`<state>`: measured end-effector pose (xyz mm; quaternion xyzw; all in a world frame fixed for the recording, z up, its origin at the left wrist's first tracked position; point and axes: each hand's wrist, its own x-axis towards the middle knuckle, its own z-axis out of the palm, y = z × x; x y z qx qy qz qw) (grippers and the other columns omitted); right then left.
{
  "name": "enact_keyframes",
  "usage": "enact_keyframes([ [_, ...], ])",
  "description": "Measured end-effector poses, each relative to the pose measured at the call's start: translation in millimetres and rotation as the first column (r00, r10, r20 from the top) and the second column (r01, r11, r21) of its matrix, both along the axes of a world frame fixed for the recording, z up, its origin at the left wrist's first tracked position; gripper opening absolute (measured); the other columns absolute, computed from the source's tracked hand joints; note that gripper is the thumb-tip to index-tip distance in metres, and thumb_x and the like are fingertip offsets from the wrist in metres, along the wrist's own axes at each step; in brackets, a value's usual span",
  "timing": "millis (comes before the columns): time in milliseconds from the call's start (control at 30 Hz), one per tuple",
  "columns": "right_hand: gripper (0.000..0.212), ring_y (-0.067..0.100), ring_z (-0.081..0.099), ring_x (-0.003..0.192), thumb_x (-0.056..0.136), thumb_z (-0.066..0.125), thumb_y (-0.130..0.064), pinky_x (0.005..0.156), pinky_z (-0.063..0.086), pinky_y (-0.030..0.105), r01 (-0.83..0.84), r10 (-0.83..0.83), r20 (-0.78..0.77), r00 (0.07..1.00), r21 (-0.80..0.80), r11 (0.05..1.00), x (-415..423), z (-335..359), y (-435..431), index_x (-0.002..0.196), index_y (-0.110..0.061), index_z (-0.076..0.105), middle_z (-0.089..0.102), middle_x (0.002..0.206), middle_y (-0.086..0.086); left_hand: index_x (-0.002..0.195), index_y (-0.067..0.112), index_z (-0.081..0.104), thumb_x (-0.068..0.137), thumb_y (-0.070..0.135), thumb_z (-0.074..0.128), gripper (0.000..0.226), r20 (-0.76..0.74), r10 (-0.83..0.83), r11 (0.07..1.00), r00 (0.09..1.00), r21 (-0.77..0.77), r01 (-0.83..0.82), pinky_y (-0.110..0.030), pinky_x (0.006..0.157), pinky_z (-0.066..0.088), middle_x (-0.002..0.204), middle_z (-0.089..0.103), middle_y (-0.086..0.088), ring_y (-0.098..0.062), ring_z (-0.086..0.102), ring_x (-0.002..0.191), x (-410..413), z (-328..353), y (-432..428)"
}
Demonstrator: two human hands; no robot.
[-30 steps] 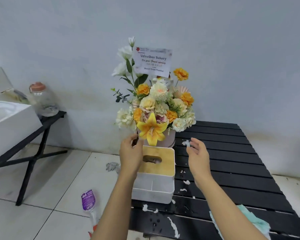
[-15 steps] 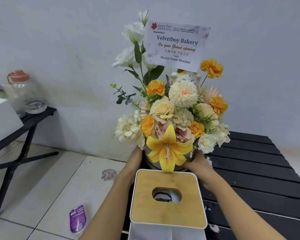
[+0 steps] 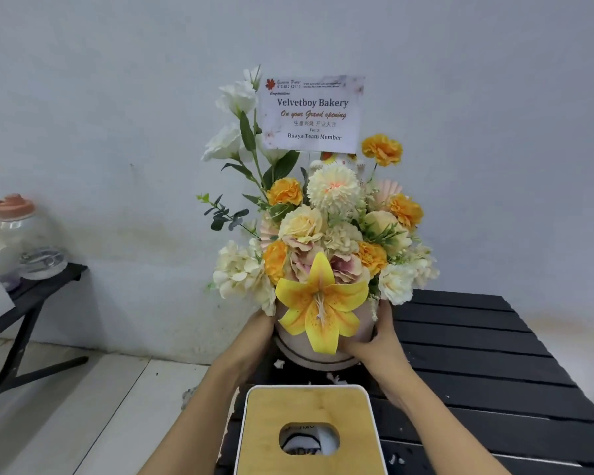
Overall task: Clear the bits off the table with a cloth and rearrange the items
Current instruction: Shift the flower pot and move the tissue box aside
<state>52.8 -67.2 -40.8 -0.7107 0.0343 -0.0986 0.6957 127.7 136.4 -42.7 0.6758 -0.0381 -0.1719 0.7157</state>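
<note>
Change: both hands, free a second ago, now on the pot (image 3: pixel 309 354).
Left hand (image 3: pixel 259 332): wrapped round pot's left side, fingertips hidden.
Right hand (image 3: pixel 374 341): fingers clamped on pot's right side.
Pot: table (image 3: pixel 477 354) far-left corner, behind tissue box (image 3: pixel 309 406); bits (image 3: pixel 278 364) at base.

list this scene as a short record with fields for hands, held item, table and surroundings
left hand: holds left side of flower pot
right hand: holds pot's right side, thumb on front
card: topmost, reads Velvetboy Bakery
tissue box: wooden lid, nearer the camera than pot
table: black slats, white bits near pot base
side table: left, carries a clear jar
</note>
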Motion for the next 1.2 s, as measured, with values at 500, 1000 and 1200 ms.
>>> enact_keyframes([
  [500,0.101,0.015,0.057,0.119,0.04,0.095,-0.033,0.092,0.052,0.054,0.224,-0.213,0.136,0.968,-0.077,0.971,-68.5,61.0,-167.0,0.12,-0.058,0.039,0.055,0.133,-0.013,0.142,0.04,0.039,0.085,0.068,0.054,0.065,0.263,-0.399,0.915,0.878,0.061,0.398,-0.044,0.113,0.034,0.141,0.051,0.016,-0.007,0.046,0.131,-25.0,70.4,-168.7],
  [1000,0.122,-0.011,0.053,0.11,0.049,0.096,-0.011,0.077,0.051,0.011,0.313,-0.314,-0.001,0.949,-0.085,0.946,-86.1,-24.7,-211.6,0.143,-0.035,0.022,0.049,0.132,-0.015,0.125,0.033,0.053,0.097,0.037,0.048,0.029,-0.011,-0.218,0.973,0.976,-0.078,0.217,-0.039,0.104,0.042,0.129,0.06,0.009,-0.006,0.055,0.115,-64.4,2.3,-266.7],
  [1200,0.073,0.017,0.058,0.112,0.082,0.066,0.012,0.094,0.05,0.031,0.46,-0.463,-0.006,0.886,-0.105,0.882,-42.6,-37.4,-221.2,0.141,-0.016,0.033,0.053,0.129,0.007,0.135,0.029,0.05,0.098,0.042,0.045,0.04,-0.061,-0.237,0.969,0.969,-0.087,0.232,-0.05,0.111,0.035,0.137,0.056,0.005,-0.015,0.05,0.127,-38.2,-0.2,-275.9],
])
